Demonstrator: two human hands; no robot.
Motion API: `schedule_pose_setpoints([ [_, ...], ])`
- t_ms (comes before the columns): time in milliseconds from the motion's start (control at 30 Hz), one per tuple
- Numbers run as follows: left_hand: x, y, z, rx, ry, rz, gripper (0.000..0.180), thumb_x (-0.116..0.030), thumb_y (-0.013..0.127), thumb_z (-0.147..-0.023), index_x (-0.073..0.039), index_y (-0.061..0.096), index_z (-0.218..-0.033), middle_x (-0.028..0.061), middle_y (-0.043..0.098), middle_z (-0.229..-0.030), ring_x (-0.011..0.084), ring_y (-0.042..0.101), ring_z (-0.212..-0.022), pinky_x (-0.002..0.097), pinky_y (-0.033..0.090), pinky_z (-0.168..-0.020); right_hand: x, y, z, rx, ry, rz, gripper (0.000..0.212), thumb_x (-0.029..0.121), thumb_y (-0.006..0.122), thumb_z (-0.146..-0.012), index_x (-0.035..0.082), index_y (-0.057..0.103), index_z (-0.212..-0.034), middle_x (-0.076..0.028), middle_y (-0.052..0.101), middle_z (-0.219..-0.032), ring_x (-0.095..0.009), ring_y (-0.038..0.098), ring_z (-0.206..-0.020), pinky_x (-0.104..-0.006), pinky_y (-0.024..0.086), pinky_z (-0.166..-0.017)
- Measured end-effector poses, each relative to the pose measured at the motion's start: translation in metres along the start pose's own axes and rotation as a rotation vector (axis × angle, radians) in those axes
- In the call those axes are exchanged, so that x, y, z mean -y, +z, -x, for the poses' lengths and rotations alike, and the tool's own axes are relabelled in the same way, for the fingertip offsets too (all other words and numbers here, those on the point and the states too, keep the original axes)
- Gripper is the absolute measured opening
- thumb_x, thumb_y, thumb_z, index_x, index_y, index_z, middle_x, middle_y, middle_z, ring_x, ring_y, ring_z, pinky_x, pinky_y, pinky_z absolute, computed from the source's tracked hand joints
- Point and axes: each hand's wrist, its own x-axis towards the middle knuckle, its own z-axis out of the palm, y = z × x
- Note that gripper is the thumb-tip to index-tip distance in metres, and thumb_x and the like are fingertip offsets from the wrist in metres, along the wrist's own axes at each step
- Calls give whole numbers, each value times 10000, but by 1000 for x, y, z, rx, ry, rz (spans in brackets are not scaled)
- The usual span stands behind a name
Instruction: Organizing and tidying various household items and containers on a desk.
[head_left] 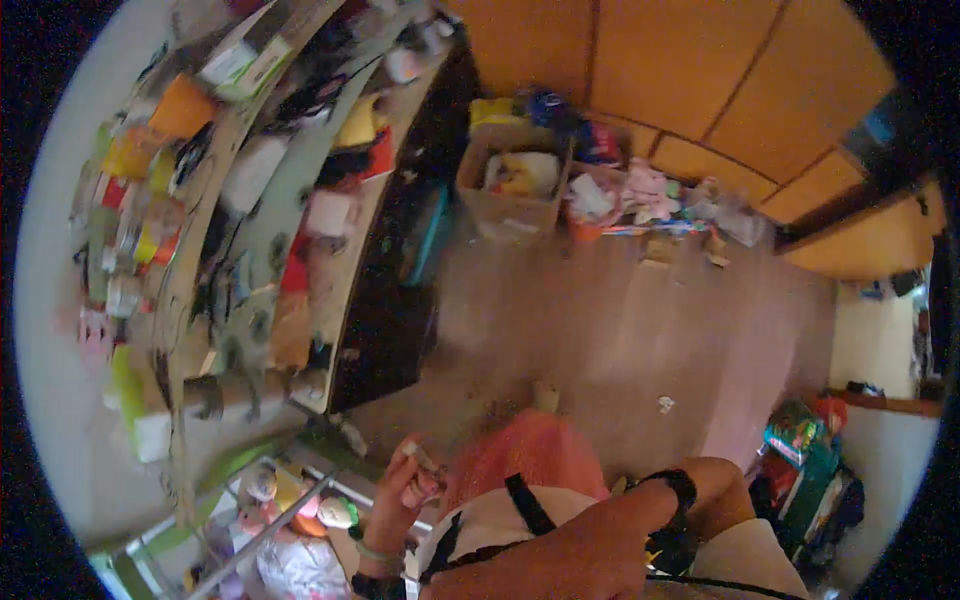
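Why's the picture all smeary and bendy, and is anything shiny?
In the head view, the wide lens seems to bend the shelves and leave black corners; in the head view, the cardboard box and hand look smeared, perhaps because the camera moved; in the head view, soft pale streaks gleam on the brown floor.

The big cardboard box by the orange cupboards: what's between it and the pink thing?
In the head view, a white, crumpled-looking thing shows between the cardboard box and the pink thing. It's too blurry to name.
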Motion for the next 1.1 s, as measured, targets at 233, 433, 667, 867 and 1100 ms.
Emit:
schedule_pose_setpoints([
  [233,-2,-4,7,36,-12,54,430,-214,486,-981,-80,400,-1381,110,629,-1013,195,648,-838,319,520,-733,-15,-9,-1,55,83,-95,357,151,374,-991,130,628,-1240,-154,476,-1231,-275,516,-1042,-345,452,-800],
  [433,3,-14,8,58,-12,118,443,-204,497,-975,-59,392,-1380,102,626,-1040,183,645,-848,325,526,-780,-15,-39,26,238,372,-51,351,222,449,-968,154,590,-1282,-150,490,-1235,-291,516,-1086,-396,452,-899],
  [667,11,-13,13,-38,-65,-324,447,-218,566,-947,-54,434,-1341,56,612,-1081,181,642,-911,327,536,-783,-32,-117,115,164,923,1212,536,375,626,-868,117,505,-1322,-137,547,-1226,-289,532,-1120,-391,437,-942],
  [867,18,1,-17,287,-380,62,366,-216,557,-959,-55,509,-1284,41,616,-1080,153,615,-917,314,530,-786,-17,-114,167,-25,1188,941,637,417,676,-840,99,475,-1355,-120,543,-1267,-287,520,-1172,-397,420,-990],
  [1100,30,19,-45,124,-482,65,340,-250,551,-960,-70,533,-1248,35,642,-1062,97,604,-892,252,532,-746,-3,-121,185,-80,1155,1236,553,401,688,-832,101,558,-1278,-102,480,-1329,-291,501,-1202,-414,419,-1004],
])
